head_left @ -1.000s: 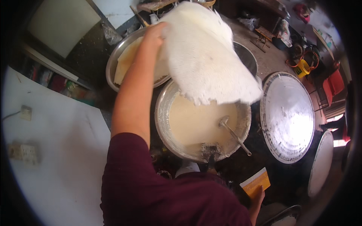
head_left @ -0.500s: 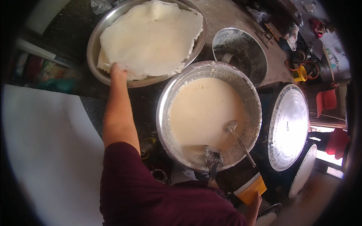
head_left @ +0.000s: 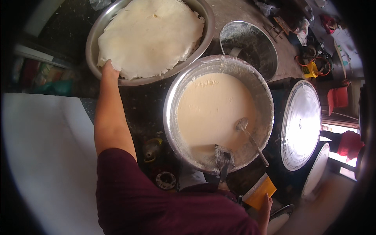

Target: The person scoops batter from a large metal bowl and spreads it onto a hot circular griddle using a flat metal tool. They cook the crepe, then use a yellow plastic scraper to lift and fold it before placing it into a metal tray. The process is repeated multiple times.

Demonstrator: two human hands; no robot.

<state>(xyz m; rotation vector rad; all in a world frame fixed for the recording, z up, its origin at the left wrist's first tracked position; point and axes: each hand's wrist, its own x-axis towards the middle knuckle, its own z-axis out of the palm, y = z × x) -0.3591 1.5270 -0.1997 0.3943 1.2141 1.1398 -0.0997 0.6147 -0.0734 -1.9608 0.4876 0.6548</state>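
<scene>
My left hand point(head_left: 110, 69) grips the near-left edge of a thin pale flatbread sheet point(head_left: 150, 37), which lies with ragged edges over a stack in a wide steel basin point(head_left: 91, 47). My right hand point(head_left: 266, 201) holds a yellow scraper point(head_left: 258, 190) with a pale edge, low at the right. Between them stands a large steel pot point(head_left: 169, 109) of creamy batter point(head_left: 209, 105). A long-handled metal ladle point(head_left: 252, 141) rests in the batter, and a dark, batter-caked paddle point(head_left: 224, 160) leans at its near rim.
An empty-looking steel drum point(head_left: 256, 43) stands behind the pot. Two round metal plates point(head_left: 298, 125) are to the right, with a yellow bucket point(head_left: 310, 70) and red chair point(head_left: 336, 98) beyond. A white panel point(head_left: 43, 156) borders the left; red fabric point(head_left: 348, 145) hangs far right.
The sheet, held up over the pot a second ago, now lies in the left basin. My left hand went down with it to the basin's near edge. The camera view has shifted.
</scene>
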